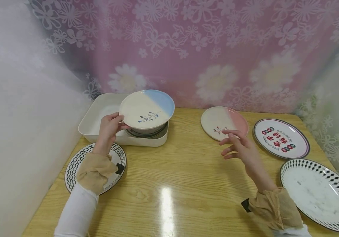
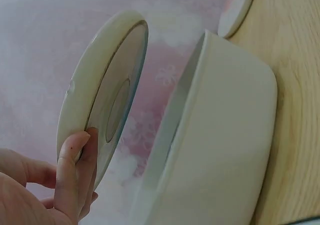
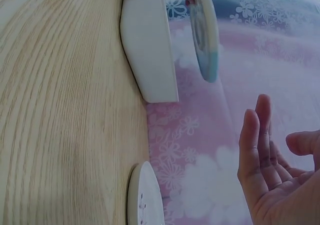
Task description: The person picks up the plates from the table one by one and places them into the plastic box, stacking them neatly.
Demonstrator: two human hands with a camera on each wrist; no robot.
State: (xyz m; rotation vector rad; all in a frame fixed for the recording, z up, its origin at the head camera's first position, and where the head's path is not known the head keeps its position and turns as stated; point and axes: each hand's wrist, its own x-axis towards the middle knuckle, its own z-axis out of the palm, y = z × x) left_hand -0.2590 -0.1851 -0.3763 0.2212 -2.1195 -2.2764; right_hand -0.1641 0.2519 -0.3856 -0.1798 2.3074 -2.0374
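My left hand [image 1: 110,126] pinches the left edge of a cream and blue plate [image 1: 147,108] with a leaf sprig on it. The plate is held tilted above a white rectangular basin [image 1: 136,141]; the left wrist view shows its underside and a gap to the basin's rim. Inside the basin, partly hidden beneath the plate, sits dark-rimmed dishware [image 1: 148,133]. My right hand [image 1: 239,148] hovers with loosely bent fingers and nothing in them, in front of a cream and pink plate [image 1: 215,119] lying on the table.
On the right lie a white plate with red lettering [image 1: 282,138] and a large oval plate with a black diamond rim [image 1: 314,191]. A zigzag-rimmed plate [image 1: 117,153] lies under my left forearm. A floral curtain [image 1: 181,56] hangs behind the wooden table [image 1: 187,177].
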